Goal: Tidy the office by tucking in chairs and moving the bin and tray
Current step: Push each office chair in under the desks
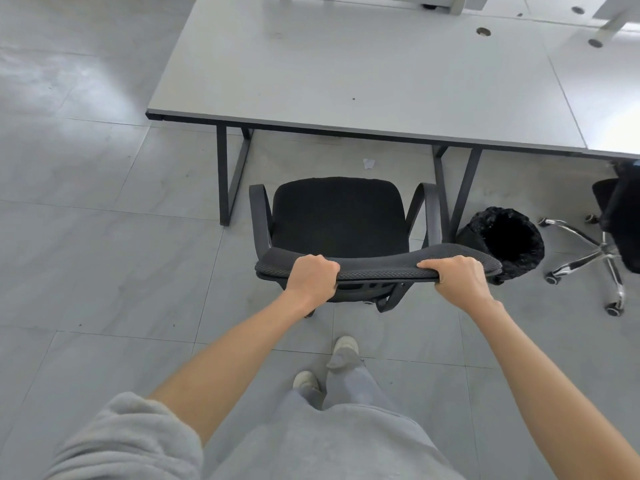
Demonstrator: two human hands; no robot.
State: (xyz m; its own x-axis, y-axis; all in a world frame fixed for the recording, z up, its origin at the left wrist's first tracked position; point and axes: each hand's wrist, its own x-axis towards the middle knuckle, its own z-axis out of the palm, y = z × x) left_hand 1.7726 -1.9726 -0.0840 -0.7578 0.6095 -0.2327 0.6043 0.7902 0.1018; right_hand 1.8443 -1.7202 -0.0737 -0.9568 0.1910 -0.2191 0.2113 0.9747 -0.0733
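Fingers (320,263) of both hands are curled over the top edge of the chair backrest (377,266): left hand (312,277) near its left end, right hand (453,277) toward the right. The chair (337,213) faces the desk (346,71), seat just short of the front edge, between the 2 desk legs (223,174). Push straight and evenly with both hands so the armrests (259,216) clear the legs. Mind the bin (507,244) just right of the chair; a second chair (609,237) stands beyond it.

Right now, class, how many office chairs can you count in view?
2: a black mesh-backed armchair before the grey desk, and a black swivel chair at the right edge, partly cropped. Others may be out of view.
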